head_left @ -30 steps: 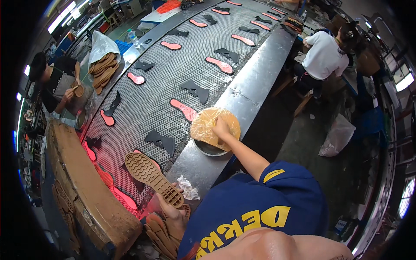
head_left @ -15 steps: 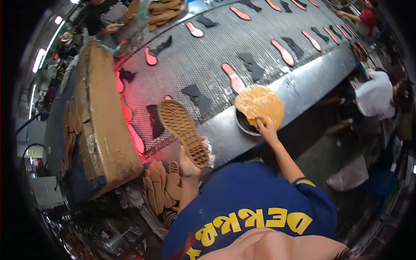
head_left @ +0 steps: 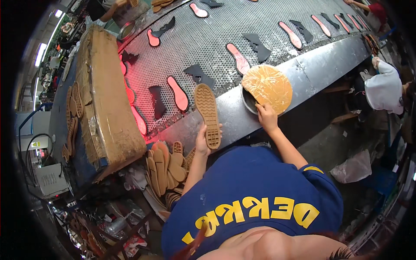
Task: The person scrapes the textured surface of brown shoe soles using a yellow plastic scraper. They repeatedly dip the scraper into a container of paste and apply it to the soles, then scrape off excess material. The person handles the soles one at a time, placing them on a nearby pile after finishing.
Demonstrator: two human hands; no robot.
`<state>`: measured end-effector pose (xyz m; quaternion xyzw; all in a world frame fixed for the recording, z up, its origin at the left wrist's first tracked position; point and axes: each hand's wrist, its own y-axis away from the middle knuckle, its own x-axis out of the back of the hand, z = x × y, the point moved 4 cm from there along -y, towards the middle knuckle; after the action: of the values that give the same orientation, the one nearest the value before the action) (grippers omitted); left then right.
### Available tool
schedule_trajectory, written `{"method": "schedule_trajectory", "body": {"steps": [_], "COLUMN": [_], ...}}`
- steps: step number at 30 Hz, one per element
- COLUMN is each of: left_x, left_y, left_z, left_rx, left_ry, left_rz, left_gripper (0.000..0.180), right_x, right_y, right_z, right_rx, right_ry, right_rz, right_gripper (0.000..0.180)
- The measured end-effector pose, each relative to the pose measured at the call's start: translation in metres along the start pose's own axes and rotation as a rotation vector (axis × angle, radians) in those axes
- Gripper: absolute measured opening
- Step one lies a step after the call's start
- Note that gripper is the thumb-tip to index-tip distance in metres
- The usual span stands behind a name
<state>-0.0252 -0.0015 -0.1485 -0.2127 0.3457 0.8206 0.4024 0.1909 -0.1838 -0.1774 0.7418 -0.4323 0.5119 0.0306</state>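
Observation:
My left hand [head_left: 202,141] grips a tan shoe sole [head_left: 208,113] by its lower end. The sole's ridged tread faces up, over the metal edge of the mesh conveyor. To the right, my right hand [head_left: 268,118] is at the near left rim of a round bowl [head_left: 248,102], its fingers pinched together. What they hold, if anything, is hidden. An orange, film-like round cover [head_left: 271,89] lies over most of the bowl, leaving a dark gap at the left. Beyond the sole, a pink insole with a black border [head_left: 178,94] lies on the mesh.
More pink insoles [head_left: 237,58] and black cut pieces [head_left: 199,75] lie along the mesh conveyor [head_left: 173,56]. A cardboard-covered box [head_left: 112,99], lit red underneath, stands left. Tan soles [head_left: 162,169] are piled beside my left arm. A person in white [head_left: 383,89] is at the right.
The sole has turned more upright and shifted right, uncovering the insole behind it. My right hand's fingers have moved in at the bowl's gap; the yellow thing by them no longer shows.

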Motion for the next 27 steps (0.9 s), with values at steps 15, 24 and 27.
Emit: {"method": "schedule_trajectory", "body": {"steps": [15, 24, 27], "left_x": [-0.028, -0.05, -0.051], "left_y": [-0.015, -0.021, -0.023], "left_z": [-0.01, -0.007, -0.007], "left_rx": [-0.057, 0.059, 0.078], "left_ry": [-0.277, 0.004, -0.009], "left_rz": [0.0, -0.176, -0.182], "left_gripper": [0.058, 0.073, 0.076], "right_x": [-0.003, -0.022, -0.023], "right_y": [-0.004, -0.006, -0.011], "right_z": [0.024, 0.067, 0.066], "right_rx": [-0.238, -0.709, -0.668], "right_ry": [-0.262, -0.89, -0.88], "right_rz": [0.041, 0.015, -0.043], "right_gripper": [0.018, 0.02, 0.023]}}
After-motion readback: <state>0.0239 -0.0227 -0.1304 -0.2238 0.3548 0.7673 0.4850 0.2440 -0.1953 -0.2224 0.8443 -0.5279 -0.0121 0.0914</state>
